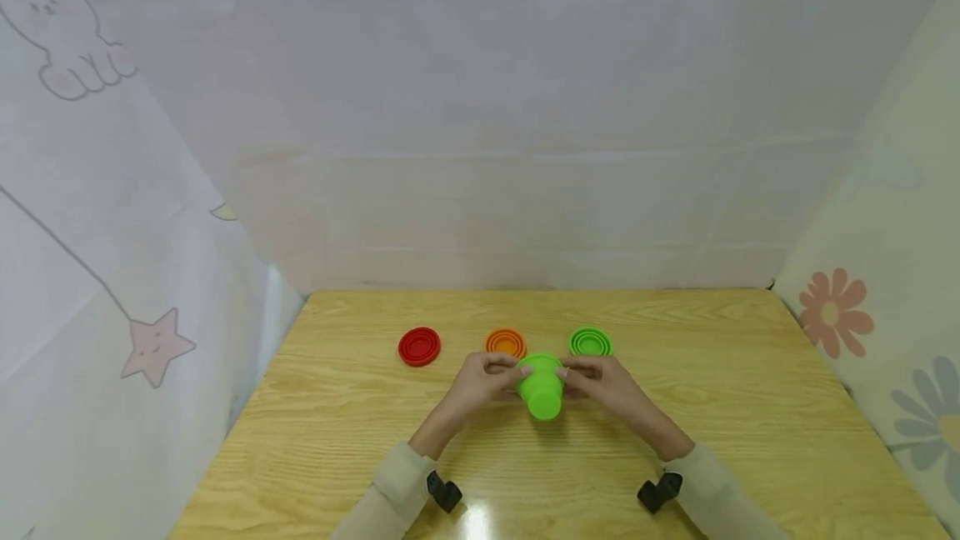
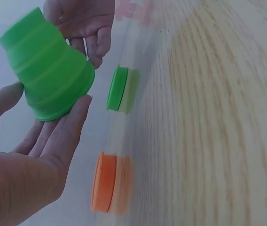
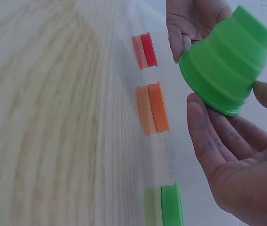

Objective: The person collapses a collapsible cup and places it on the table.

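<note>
A light green collapsible cup (image 1: 543, 394), stretched out into stepped rings, is held above the table between both hands. It tilts, with its narrow base towards me and its wide rim facing away. My left hand (image 1: 477, 386) pinches one side, its thumb on the cup wall and its fingers at the rim. On the opposite side my right hand (image 1: 609, 383) pinches it the same way. Both wrist views show thumb and fingertips touching the cup (image 2: 49, 66); its inside is hidden.
Beyond the hands, a flattened red cup (image 1: 419, 346), a flattened orange cup (image 1: 506, 343) and a flattened green cup (image 1: 591, 342) lie in a row on the wooden table (image 1: 322, 440). Printed cloth (image 1: 525, 148) hangs at the table's back and sides.
</note>
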Tool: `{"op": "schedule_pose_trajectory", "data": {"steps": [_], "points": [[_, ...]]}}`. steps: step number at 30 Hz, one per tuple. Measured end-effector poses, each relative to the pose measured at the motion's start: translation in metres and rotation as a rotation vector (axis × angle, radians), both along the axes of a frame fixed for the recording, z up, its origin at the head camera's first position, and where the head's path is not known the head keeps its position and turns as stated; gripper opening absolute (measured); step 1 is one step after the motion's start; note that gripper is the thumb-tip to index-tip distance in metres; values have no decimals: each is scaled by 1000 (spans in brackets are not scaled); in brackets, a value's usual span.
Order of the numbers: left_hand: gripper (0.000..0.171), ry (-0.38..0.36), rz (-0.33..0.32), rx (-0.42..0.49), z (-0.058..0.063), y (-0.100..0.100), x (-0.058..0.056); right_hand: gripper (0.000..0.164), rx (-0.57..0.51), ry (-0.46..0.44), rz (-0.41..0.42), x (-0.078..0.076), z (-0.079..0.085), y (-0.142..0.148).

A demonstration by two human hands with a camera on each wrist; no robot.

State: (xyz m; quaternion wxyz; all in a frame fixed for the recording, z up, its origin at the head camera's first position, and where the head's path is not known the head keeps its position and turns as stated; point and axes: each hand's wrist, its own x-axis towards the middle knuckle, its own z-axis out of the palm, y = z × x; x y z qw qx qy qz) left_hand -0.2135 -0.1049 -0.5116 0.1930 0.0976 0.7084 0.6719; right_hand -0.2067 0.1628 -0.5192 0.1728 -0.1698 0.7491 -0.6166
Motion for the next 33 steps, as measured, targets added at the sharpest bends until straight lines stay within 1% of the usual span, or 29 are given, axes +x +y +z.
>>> {"op": "schedule_pose_trajectory", "data": {"steps": [3,6,8,13,18,25,29,33], "points": [[38,-20,-1,-19,0,0,0,48,5,11,5,-2,-1,0],[37,-16,-3,-43,-2,-1,0,42,33,23,-7,-3,-2,-1],[36,-12,-7,-42,-2,-1,0,39,55,34,-24,-4,-3,-2],[36,4,-17,-28,-1,0,1,39,85,52,-57,-5,-4,-4],[35,20,-19,-35,-1,0,2,38,94,49,-75,-3,-3,-5],[34,20,-23,-29,-4,-3,5,34,102,61,-66,-1,1,-8],[30,21,-10,-34,-4,-3,7,31,92,52,-71,1,1,-9],[26,28,-2,-28,-6,-1,9,28,81,61,-56,3,-1,-10]]}}
